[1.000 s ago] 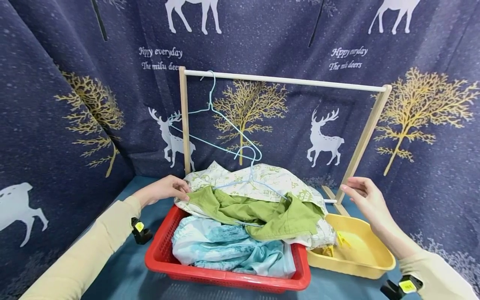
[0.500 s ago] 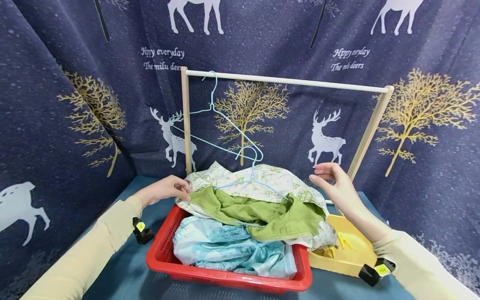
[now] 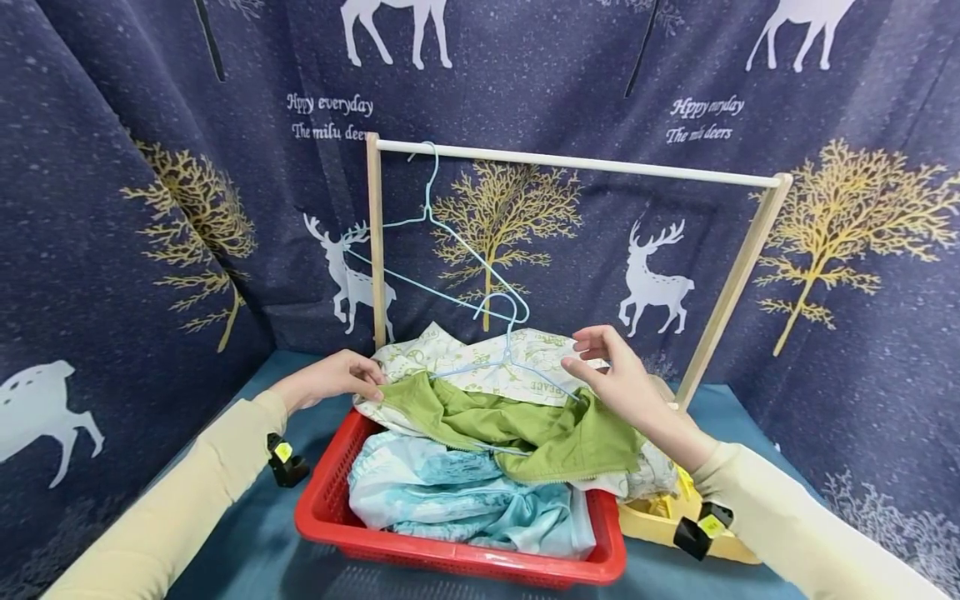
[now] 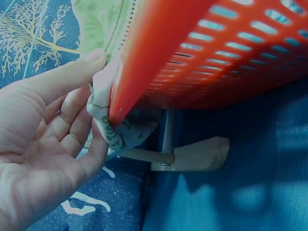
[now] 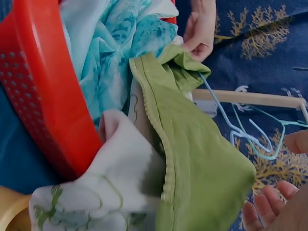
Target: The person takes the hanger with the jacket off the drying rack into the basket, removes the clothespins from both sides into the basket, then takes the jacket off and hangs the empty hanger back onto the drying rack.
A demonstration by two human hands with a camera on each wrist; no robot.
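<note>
A zip jacket (image 3: 480, 414), green on one face and white with green print on the other, lies over the back of a red basket (image 3: 450, 554). Its opening has a light blue wire hanger (image 3: 508, 353) inside, hook pointing up. My left hand (image 3: 341, 382) pinches the jacket's left edge; in the left wrist view the thumb (image 4: 72, 77) lies against the cloth by the basket rim. Over the jacket's right side, my right hand (image 3: 626, 379) is raised with fingers apart and nothing in them. The right wrist view shows its fingertips (image 5: 272, 202) beside the green cloth.
Teal-and-white clothing (image 3: 472, 500) fills the basket's front. Behind stands a small clothes rack with a white rail (image 3: 570, 160) and wooden posts, an empty hanger (image 3: 428, 215) at its left end. A yellow tray (image 3: 656, 527) with yellow clips sits at right, partly behind my forearm.
My right hand has moved left from beside the rack's right post to over the jacket's right side. My left hand keeps its hold on the jacket edge.
</note>
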